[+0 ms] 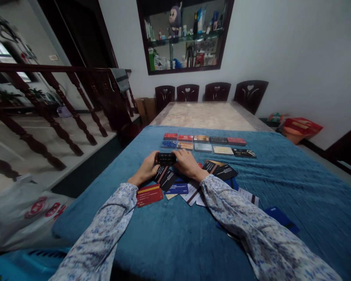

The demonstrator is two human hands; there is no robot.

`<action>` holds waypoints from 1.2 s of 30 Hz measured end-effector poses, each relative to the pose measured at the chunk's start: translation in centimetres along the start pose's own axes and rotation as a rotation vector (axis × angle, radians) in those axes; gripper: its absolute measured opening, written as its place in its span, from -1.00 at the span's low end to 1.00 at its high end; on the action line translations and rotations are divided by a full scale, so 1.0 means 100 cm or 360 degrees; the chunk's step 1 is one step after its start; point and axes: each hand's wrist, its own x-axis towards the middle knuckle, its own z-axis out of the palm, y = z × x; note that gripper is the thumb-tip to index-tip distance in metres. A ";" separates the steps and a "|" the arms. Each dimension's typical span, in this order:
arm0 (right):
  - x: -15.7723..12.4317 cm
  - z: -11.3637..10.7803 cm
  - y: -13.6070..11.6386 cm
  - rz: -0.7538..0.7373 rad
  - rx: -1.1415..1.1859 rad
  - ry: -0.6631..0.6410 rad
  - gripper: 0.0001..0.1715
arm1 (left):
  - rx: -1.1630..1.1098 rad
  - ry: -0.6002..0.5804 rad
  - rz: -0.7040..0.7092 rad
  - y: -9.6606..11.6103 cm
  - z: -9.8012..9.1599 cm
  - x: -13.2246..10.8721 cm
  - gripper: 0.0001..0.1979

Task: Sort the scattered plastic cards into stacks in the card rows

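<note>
Pinching black card (165, 158) at both ends: left hand (149, 166), right hand (186, 162), neither nearer. Long axis crosswise, grip to grip, between loose cards (177, 189) and card rows (203, 148), over tabletop (158, 238).

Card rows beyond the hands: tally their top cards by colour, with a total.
Red cards: 3
Gold or orange cards: 2
Black or dark cards: 2
Blue card: 1
Pale blue-grey card: 1
Cream card: 1
Total: 10

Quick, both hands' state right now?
Left hand: closed, holding the left end of a black rectangular card stack.
Right hand: closed, holding its right end.
</note>
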 end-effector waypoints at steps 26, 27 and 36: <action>0.002 -0.015 0.008 -0.0003 -0.0025 0.0082 -0.46 | 0.0159 -0.0043 0.0189 0.005 -0.005 0.007 -0.52; 0.002 -0.016 0.010 0.0004 -0.0012 0.0082 -0.45 | 0.0157 -0.0041 0.0190 0.005 -0.005 0.008 -0.53; -0.006 -0.031 0.029 0.0020 -0.0013 -0.0030 -0.39 | 0.0132 -0.0116 0.0212 0.016 0.000 0.023 -0.52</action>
